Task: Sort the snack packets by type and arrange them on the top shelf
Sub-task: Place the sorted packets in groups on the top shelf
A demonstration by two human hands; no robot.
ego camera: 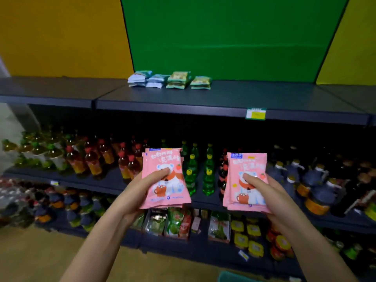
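In front of the bottles, the left hand pinches the left pink stack upright, with the thumb pressed flat on the bear print and the fingers tucked behind. The right hand grips the right pink stack the same way. Both forearms reach up from the bottom edge, wrists about level. Up on the top shelf, along its back edge left of middle, white piles and green piles sit in a row.
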